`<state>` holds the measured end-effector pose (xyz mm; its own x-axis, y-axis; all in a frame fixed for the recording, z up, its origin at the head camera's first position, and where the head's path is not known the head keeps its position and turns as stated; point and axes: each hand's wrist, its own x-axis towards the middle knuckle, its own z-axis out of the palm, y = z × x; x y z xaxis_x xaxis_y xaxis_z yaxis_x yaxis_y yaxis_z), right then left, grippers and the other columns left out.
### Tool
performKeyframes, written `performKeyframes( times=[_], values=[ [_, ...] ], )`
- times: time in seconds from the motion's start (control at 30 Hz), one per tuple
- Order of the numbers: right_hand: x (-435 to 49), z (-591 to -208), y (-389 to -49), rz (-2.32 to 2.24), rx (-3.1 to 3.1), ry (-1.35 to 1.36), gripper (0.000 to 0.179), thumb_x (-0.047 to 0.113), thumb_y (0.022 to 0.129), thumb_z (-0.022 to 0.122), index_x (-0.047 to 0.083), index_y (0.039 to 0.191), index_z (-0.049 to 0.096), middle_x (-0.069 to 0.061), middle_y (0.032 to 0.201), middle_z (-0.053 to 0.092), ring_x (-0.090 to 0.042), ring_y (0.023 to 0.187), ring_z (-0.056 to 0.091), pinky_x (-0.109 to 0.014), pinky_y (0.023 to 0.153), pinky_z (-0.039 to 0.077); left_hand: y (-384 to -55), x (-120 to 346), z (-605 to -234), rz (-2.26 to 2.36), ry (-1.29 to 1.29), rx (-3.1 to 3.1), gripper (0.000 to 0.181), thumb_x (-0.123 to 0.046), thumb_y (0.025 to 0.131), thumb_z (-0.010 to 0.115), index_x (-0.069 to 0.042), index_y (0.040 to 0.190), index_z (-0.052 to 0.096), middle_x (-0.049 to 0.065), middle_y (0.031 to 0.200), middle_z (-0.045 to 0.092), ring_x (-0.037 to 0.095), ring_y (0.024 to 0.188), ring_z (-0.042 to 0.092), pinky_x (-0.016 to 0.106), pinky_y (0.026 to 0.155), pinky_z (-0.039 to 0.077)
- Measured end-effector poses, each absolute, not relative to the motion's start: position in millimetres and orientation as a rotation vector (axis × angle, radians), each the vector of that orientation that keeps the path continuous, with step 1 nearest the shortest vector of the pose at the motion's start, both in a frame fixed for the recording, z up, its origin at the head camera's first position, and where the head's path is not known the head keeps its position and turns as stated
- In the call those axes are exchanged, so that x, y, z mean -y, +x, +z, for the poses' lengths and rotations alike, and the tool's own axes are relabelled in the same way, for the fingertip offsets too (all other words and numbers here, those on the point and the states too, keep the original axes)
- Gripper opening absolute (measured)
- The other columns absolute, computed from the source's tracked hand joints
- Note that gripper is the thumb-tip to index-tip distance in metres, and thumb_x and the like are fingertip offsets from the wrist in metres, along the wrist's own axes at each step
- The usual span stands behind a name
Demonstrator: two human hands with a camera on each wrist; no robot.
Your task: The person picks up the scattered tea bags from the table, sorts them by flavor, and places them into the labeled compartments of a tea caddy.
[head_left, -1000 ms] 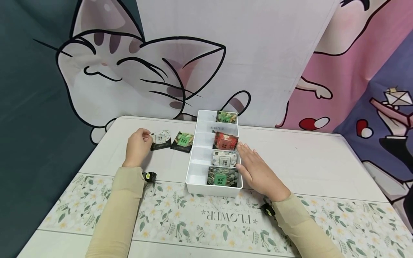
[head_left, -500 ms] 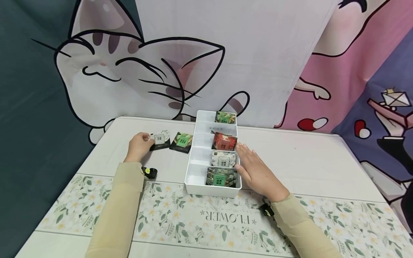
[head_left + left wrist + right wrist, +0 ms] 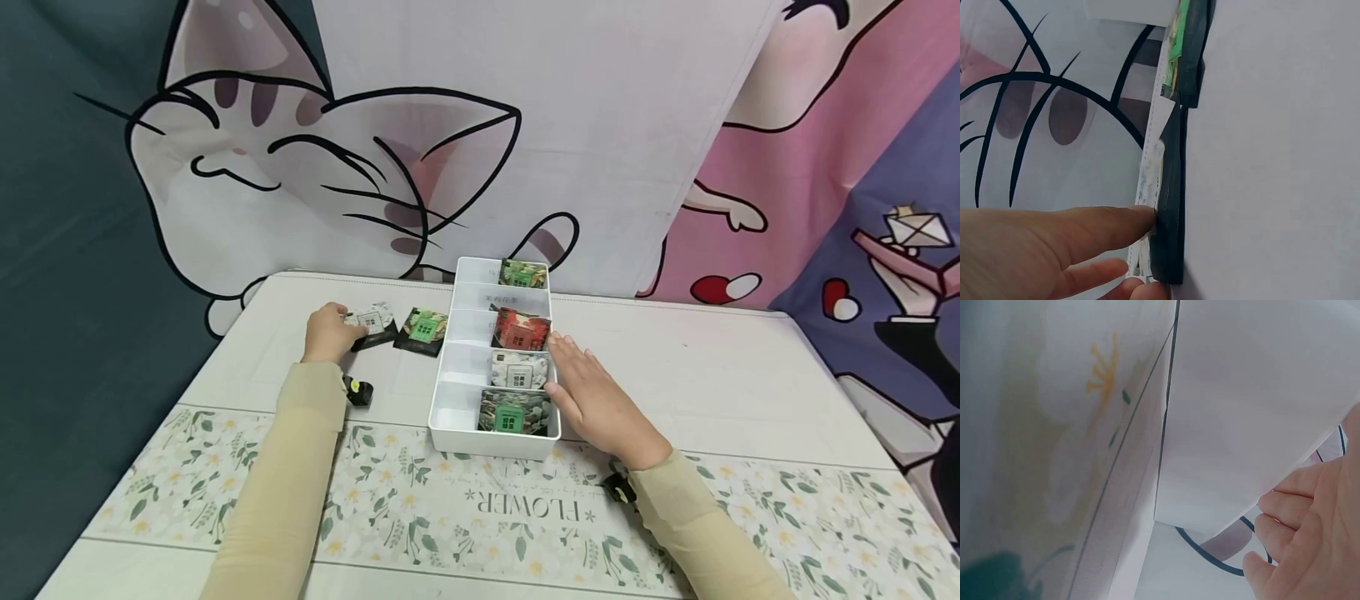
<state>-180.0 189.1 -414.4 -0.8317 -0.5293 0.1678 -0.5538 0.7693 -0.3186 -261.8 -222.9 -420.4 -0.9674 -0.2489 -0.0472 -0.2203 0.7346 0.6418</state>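
Observation:
My left hand [image 3: 327, 335] is at the left end of a white-and-black tea sachet [image 3: 379, 325] lying on the table. In the left wrist view, the thumb lies on the sachet's [image 3: 1170, 225] pale face while other fingers curl at its end. Beside it lies a green-and-black tea sachet [image 3: 422, 331]. A long white divided box [image 3: 491, 444] stands to the right of both. My right hand [image 3: 606, 408], fingers straight, rests along the box's right side; the right wrist view shows its fingertips right at the white wall [image 3: 1235, 437].
Inside the box are a green sachet [image 3: 522, 274] at the far end, a red sachet [image 3: 521, 330], a white sachet [image 3: 519, 370] and a dark green sachet [image 3: 514, 412] nearest me. A flowered band [image 3: 525, 546] crosses the table; a printed cloth [image 3: 600, 142] hangs behind.
My left hand has shifted slightly right, further over the white-and-black tea sachet, which has turned a little. My right hand stays against the box.

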Motion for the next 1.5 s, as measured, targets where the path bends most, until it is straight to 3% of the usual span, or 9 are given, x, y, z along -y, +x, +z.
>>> performKeyframes(
  times=[0.23, 0.37, 0.53, 0.73, 1.13, 1.3, 1.4, 1.5],
  values=[
    [-190, -415, -181, 0.549, 2.885, 0.888, 0.066, 0.038, 0.111, 0.038, 0.0, 0.161, 0.018, -0.015, 0.168, 0.016, -0.037, 0.154, 0.015, -0.054, 0.128, 0.011, -266, 221, -423, -1.075, 0.391, 2.866, 0.058, -0.011, 0.094, 0.068, 0.018, 0.139, 0.047, 0.038, 0.131, 0.055, 0.05, 0.123, 0.053, 0.056, 0.107, 0.049],
    [-190, -414, -180, 0.564, 2.888, 0.889, 0.066, 0.037, 0.111, 0.039, 0.001, 0.161, 0.018, -0.015, 0.168, 0.017, -0.034, 0.155, 0.014, -0.054, 0.127, 0.011, -268, 223, -423, -1.062, 0.402, 2.887, 0.062, -0.019, 0.096, 0.066, 0.021, 0.139, 0.044, 0.041, 0.135, 0.049, 0.053, 0.127, 0.047, 0.058, 0.109, 0.046],
    [-190, -414, -180, 0.572, 2.886, 0.891, 0.066, 0.039, 0.111, 0.036, 0.001, 0.161, 0.018, -0.014, 0.168, 0.016, -0.034, 0.155, 0.014, -0.054, 0.128, 0.011, -268, 226, -423, -1.038, 0.414, 2.939, 0.073, -0.031, 0.096, 0.067, 0.022, 0.14, 0.041, 0.045, 0.136, 0.039, 0.055, 0.12, 0.048, 0.062, 0.104, 0.049],
    [-189, -414, -180, 0.565, 2.885, 0.891, 0.065, 0.038, 0.111, 0.037, 0.0, 0.161, 0.018, -0.015, 0.168, 0.017, -0.034, 0.155, 0.014, -0.055, 0.127, 0.011, -268, 227, -423, -1.064, 0.434, 2.95, 0.075, -0.033, 0.096, 0.069, 0.017, 0.144, 0.041, 0.043, 0.138, 0.036, 0.054, 0.121, 0.048, 0.062, 0.104, 0.049],
    [-189, -413, -179, 0.556, 2.894, 0.889, 0.066, 0.038, 0.111, 0.037, 0.0, 0.161, 0.019, -0.015, 0.168, 0.017, -0.035, 0.155, 0.015, -0.056, 0.127, 0.012, -265, 231, -423, -1.337, 0.405, 2.784, 0.071, -0.019, 0.098, 0.066, 0.001, 0.153, 0.026, 0.034, 0.137, 0.051, 0.047, 0.123, 0.053, 0.057, 0.104, 0.049],
    [-189, -413, -179, 0.551, 2.895, 0.888, 0.066, 0.039, 0.111, 0.036, 0.0, 0.161, 0.018, -0.015, 0.168, 0.017, -0.034, 0.155, 0.014, -0.056, 0.127, 0.013, -263, 232, -421, -1.442, 0.395, 2.688, 0.065, -0.015, 0.1, 0.062, 0.0, 0.154, 0.03, 0.031, 0.133, 0.057, 0.039, 0.113, 0.061, 0.043, 0.095, 0.055],
    [-189, -414, -180, 0.551, 2.891, 0.887, 0.066, 0.039, 0.111, 0.036, 0.001, 0.161, 0.018, -0.015, 0.168, 0.017, -0.034, 0.155, 0.014, -0.056, 0.127, 0.012, -261, 232, -420, -1.538, 0.411, 2.622, 0.058, -0.015, 0.101, 0.06, 0.003, 0.152, 0.038, 0.025, 0.127, 0.06, 0.025, 0.097, 0.064, 0.025, 0.079, 0.058],
    [-189, -415, -180, 0.547, 2.887, 0.887, 0.066, 0.039, 0.111, 0.036, 0.0, 0.161, 0.019, -0.015, 0.168, 0.018, -0.035, 0.154, 0.016, -0.056, 0.127, 0.012, -259, 231, -418, -1.66, 0.434, 2.537, 0.051, -0.014, 0.102, 0.059, 0.005, 0.147, 0.045, 0.015, 0.118, 0.059, 0.011, 0.085, 0.058, 0.014, 0.068, 0.054]
  ],
)
